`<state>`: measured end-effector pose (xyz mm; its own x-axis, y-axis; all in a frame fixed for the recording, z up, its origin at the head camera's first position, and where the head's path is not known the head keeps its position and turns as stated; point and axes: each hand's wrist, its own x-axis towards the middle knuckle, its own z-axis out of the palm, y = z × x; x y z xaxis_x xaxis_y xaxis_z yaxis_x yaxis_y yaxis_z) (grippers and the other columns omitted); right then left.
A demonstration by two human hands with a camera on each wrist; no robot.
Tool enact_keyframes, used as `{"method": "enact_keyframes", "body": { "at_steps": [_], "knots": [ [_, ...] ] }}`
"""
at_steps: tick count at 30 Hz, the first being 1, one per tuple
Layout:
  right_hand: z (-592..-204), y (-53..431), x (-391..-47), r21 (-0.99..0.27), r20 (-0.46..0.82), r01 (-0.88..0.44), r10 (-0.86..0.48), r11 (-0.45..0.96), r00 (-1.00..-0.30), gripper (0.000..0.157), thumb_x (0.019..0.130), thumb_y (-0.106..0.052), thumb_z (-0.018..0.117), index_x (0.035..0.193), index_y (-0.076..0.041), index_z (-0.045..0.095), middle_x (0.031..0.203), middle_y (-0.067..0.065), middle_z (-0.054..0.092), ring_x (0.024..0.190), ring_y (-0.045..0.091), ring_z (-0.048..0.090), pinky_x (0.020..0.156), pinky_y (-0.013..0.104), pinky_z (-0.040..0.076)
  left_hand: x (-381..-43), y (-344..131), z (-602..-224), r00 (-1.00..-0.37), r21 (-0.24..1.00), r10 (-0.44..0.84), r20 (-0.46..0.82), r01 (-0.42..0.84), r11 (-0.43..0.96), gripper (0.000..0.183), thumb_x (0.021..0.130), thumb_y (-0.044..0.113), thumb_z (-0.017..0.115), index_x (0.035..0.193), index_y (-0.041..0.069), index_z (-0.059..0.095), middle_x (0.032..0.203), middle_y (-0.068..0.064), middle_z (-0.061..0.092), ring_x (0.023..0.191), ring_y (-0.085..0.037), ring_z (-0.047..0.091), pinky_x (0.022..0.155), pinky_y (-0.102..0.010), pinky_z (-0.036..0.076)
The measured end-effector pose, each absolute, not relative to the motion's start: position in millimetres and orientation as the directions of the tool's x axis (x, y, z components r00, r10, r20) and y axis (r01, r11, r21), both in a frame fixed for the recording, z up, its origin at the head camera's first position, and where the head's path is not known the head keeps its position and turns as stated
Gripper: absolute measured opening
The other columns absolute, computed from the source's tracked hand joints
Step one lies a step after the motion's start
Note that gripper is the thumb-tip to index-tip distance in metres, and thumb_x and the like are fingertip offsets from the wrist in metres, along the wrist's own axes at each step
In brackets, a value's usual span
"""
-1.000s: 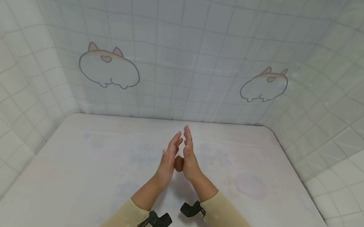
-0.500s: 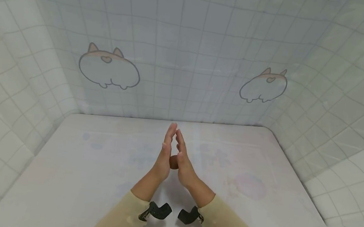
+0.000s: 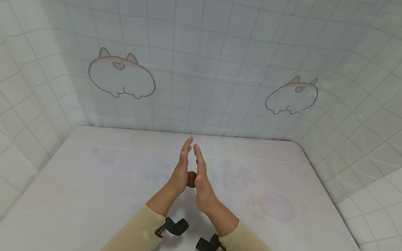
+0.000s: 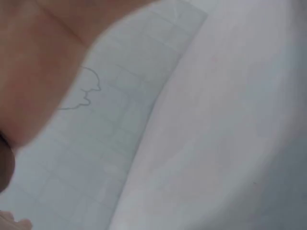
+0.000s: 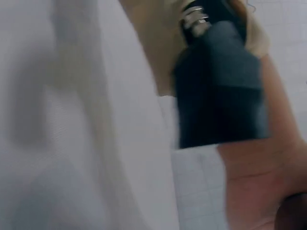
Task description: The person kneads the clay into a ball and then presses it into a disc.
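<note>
The round brown ball [image 3: 191, 179] sits between the left hand [image 3: 180, 172] and right hand [image 3: 203, 185], touching both alike, with their fingers [image 3: 200, 158] straight.

left hand [image 3: 180, 174] slid forward | right hand [image 3: 204, 188] drew back | brown ball [image 3: 191, 179] shifted left, possibly turned, partly hidden

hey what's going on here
A person in beige long sleeves has a small rounded brown lump between two facing palms. The left hand and right hand both have their fingers fairly straight, pointing away from the body. The lump sits low between the palms, seemingly above the white tabletop with faint pastel patches. What it is made of, I can't tell.
</note>
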<state>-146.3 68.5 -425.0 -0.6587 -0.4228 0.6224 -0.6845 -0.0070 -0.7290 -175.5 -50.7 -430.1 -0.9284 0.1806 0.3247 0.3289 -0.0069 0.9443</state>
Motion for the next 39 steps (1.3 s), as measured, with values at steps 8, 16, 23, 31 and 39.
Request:
{"method": "enact_keyframes", "body": {
  "at_steps": [8,16,23,31,39],
  "knots": [
    [-419,74,-150,-0.736,0.619,-0.676,-0.366,0.039,-0.695,0.092,0.098,-0.073,0.005,0.161,-0.007,-0.004,0.167,0.013,-0.002,0.153,0.026,-0.002,0.114,0.066,0.005,-168,-44,-445,-0.939,0.977,0.284,0.192,0.210,0.033,0.080,0.095,0.076,0.001,0.162,0.032,0.006,0.165,-0.018,0.005,0.141,-0.043,0.032,0.109,-0.069,0.021],
    [-410,78,-163,-0.777,0.580,-0.625,-0.297,0.080,-0.759,0.092,0.095,-0.078,0.009,0.162,-0.016,-0.003,0.168,0.006,-0.001,0.153,0.023,0.000,0.115,0.065,0.005,-158,-34,-448,-0.919,0.972,0.322,0.229,0.235,-0.021,0.078,0.098,0.071,0.002,0.163,0.027,0.006,0.167,-0.009,0.006,0.152,-0.035,0.011,0.110,-0.072,0.014],
    [-411,86,-179,-0.836,0.510,-0.542,-0.238,0.090,-0.826,0.093,0.091,-0.082,0.011,0.162,-0.024,-0.002,0.167,-0.003,0.000,0.153,0.019,0.000,0.113,0.068,0.006,-152,-29,-447,-0.857,0.941,0.390,0.337,0.325,-0.100,0.086,0.096,0.075,0.004,0.162,0.021,0.003,0.167,-0.007,0.004,0.150,-0.036,0.015,0.111,-0.068,0.018],
    [-421,91,-190,-0.840,0.491,-0.528,-0.246,0.120,-0.836,0.094,0.090,-0.083,0.011,0.162,-0.024,-0.002,0.167,-0.002,-0.003,0.152,0.022,-0.002,0.113,0.068,0.009,-150,-27,-439,-0.829,0.922,0.404,0.386,0.337,-0.190,0.098,0.091,0.082,0.007,0.162,0.014,0.000,0.167,-0.009,-0.001,0.151,-0.037,0.011,0.113,-0.067,0.015],
    [-431,88,-192,-0.890,0.395,-0.442,-0.296,0.112,-0.870,0.101,0.084,-0.090,0.017,0.162,-0.029,0.001,0.167,0.002,-0.003,0.151,0.029,0.005,0.112,0.070,0.009,-149,-33,-429,-0.815,0.885,0.347,0.464,0.409,-0.223,0.091,0.096,0.075,0.005,0.161,0.011,0.001,0.167,-0.010,-0.001,0.151,-0.034,0.007,0.117,-0.060,0.001]
  ]
}}
